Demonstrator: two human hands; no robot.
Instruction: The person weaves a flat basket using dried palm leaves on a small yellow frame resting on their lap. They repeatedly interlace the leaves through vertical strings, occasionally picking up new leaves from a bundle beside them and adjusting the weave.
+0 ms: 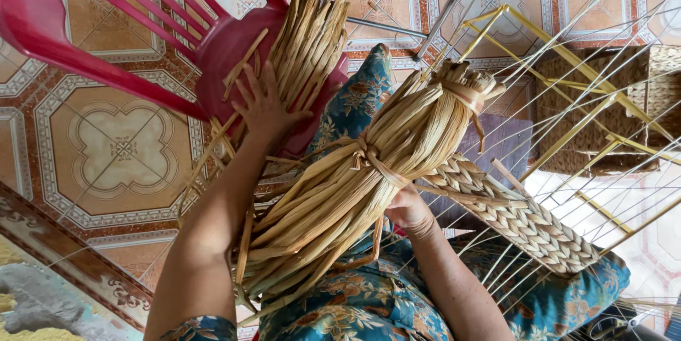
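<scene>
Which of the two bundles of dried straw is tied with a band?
The big bundle across the lap, over the right hand: straw bands bind it at the middle and the end. The bundle on the red chair, under the left hand, shows no tie.

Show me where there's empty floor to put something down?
Bare tiled floor lies beside the red plastic chair. It is crowded on the lap: the tied straw bundle, the woven strip and the wire frame fill that side.
</scene>
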